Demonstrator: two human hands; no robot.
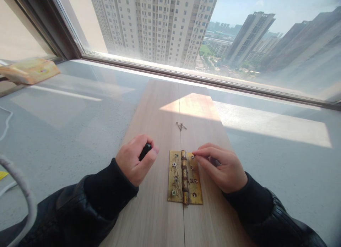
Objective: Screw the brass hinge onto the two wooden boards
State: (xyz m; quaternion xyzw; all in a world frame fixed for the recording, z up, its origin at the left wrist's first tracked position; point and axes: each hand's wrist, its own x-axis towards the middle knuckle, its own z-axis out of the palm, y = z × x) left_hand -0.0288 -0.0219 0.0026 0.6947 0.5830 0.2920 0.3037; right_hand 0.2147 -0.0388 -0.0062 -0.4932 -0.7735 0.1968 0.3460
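Note:
A worn brass butt hinge [184,177] lies flat across the seam of two pale wooden boards [157,108]. Several cross-head screws sit in its left leaf; lower holes in the right leaf show no screw heads. My right hand [222,165] pinches a small screw [193,157] at the top hole of the right leaf, between thumb and forefinger. Left of the hinge, my left hand [137,158] is closed around a black handle [145,152], which looks like a screwdriver's; its shaft is hidden. Beyond the hinge, a few loose screws [181,126] lie near the seam.
The boards rest on a pale speckled sill [101,122] below a large window [170,34]. A soft packet [32,70] lies at the far left. A thick white cable [28,197] curves up at the near left. Sunlight crosses the far end of the boards.

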